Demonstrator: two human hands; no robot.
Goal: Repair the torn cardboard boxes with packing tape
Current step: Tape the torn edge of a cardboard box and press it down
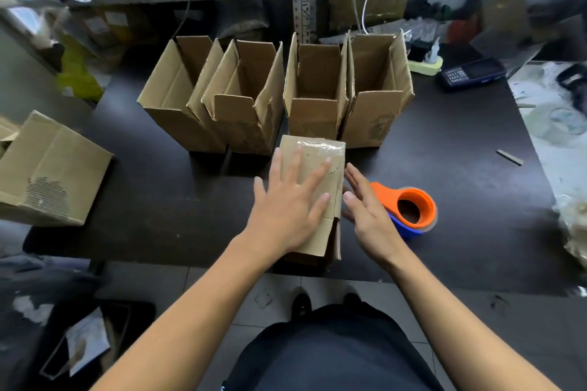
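Dark desk (152, 200) across the middle; four open boxes (244, 95) in a row at the far side, flaps up. Another box (47, 171) on its side at the far left edge. Nearest, centre: a small box (330, 155) lying flat at the near edge, clear tape (320, 147) wrinkled across its far end. Tape dispenser (409, 206), orange and blue, on the desk just right of it.

Left hand (286, 209) flat on top of the small box, fingers (317, 174) straight and spread, gripping nothing, only pressing. Right hand (368, 209) beside the box's right face, fingers straight, open, holding nothing; touching or just clear of the side, cannot tell.

Likely step: smoothing the tape down. Best done by pressing from the middle of the strip outward to the edges, flattening the wrinkles, then rubbing the ends over the corner onto the side face. Steadying the box with the other palm against sliding off the near edge.
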